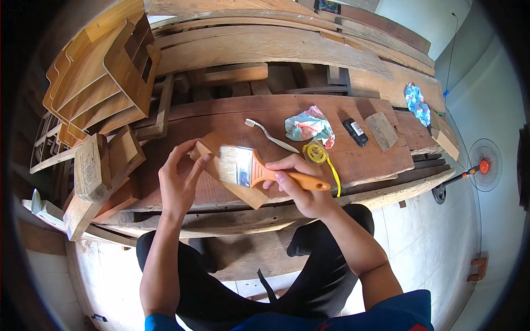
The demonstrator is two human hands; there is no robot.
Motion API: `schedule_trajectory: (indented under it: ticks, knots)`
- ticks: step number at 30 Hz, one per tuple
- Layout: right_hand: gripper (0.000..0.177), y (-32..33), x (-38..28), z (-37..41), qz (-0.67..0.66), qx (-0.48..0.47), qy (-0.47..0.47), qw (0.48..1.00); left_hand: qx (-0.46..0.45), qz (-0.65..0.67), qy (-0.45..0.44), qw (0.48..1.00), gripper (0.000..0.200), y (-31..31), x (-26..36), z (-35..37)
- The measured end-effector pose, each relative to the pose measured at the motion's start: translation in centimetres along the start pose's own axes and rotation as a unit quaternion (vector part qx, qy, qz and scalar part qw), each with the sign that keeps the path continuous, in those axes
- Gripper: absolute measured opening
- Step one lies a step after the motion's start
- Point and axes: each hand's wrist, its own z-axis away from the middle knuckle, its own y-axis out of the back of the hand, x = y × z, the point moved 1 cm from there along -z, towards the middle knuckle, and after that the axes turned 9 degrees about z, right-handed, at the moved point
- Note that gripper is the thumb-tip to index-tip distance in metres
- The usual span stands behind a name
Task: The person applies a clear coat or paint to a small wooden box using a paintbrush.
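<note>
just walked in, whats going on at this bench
A seated person works over a wide wooden plank. The left hand grips a small flat wooden piece by its upper end. The right hand holds an orange-handled paintbrush with its bristles laid on that piece. A white toothbrush, a crumpled cloth and a yellow tape measure lie on the plank just beyond the hands.

Blurred bristles of the brush (251,170) cover part of the wood piece (245,194).
</note>
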Motion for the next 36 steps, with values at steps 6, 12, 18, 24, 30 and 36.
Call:
schedule_trajectory:
  ticks: [6, 12, 18, 24, 30, 36]
  knots:
    - [0.019, -0.6, -0.4, 0.2, 0.127, 0.022, 0.065, 0.99, -0.019, -0.047, -0.014, 0.999, 0.044, 0.6, 0.1, 0.1]
    - [0.019, 0.6, 0.0, 0.0, -0.027, 0.026, -0.029, 0.999, -0.117, -0.164, -0.083, 0.976, 0.068, 1.0, 2.2, -0.1]
    - [0.023, 2.4, -0.3, -0.4, -0.077, 0.001, -0.061, 0.995, -0.127, -0.239, -0.186, 0.944, 0.067, 1.1, 2.7, -0.1]
    - [0.027, 1.7, -1.0, -0.2, -0.117, -0.026, -0.078, 0.99, -0.142, -0.033, -0.072, 0.987, 0.067, -0.2, 0.8, 0.8]
    - [0.026, 2.4, -0.6, -0.5, -0.145, 0.008, -0.087, 0.986, -0.146, -0.059, -0.102, 0.982, 0.06, -1.0, 2.0, 1.3]
    - [0.025, 2.2, -1.1, -0.7, -0.177, 0.038, -0.101, 0.978, -0.127, -0.037, -0.12, 0.984, 0.06, -1.2, 1.9, 1.2]
